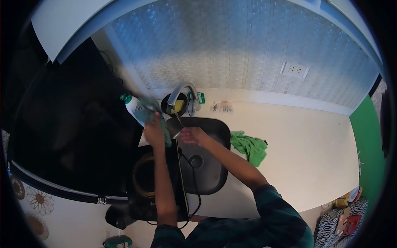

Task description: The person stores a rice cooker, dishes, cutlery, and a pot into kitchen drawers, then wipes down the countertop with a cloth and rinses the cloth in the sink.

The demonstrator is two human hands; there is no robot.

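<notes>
My left hand (154, 133) is closed around a grey-green cloth (166, 138), which hangs over the left rim of the dark sink (215, 173). Just behind it stands a white bottle with a green cap (131, 103), partly covered by the cloth. Over the sink, my right hand (193, 136) has its fingers closed on a thin, shiny utensil (178, 134); its kind is too small to make out. The curved metal faucet (182, 86) rises just behind that hand.
A black bowl (164, 108) with a yellow sponge (178, 106) sits behind the faucet. A bright green cloth (250, 148) lies right of the sink. Left of the sink is a black cooktop (138, 200) with a cord (199, 194). A wall socket (295, 70) is at the back.
</notes>
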